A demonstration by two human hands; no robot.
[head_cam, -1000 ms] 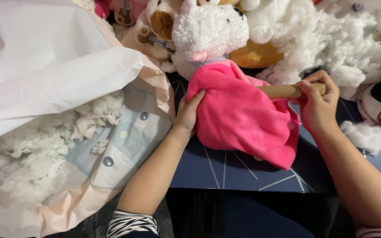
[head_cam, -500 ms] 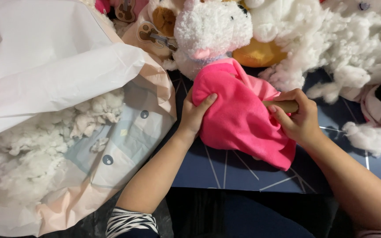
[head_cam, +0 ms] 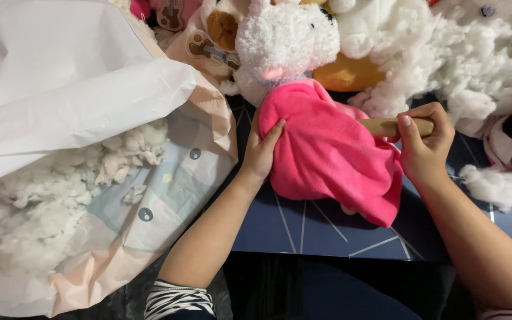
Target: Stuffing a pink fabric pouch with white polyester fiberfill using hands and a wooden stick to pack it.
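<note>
While the left hand presses flat on the pink plush toy, right-hand fingers wrap a wooden stick at three o'clock.

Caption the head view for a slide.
Left hand steadies a pink-dressed plush toy while right hand grips a wooden stick.

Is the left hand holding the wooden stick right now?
No, the left hand presses the pink dress; the right hand grips the wooden stick.

soft matt pink fleece dress, smooth wooden stick, fluffy white stuffing, glossy crinkled plastic bag
</note>
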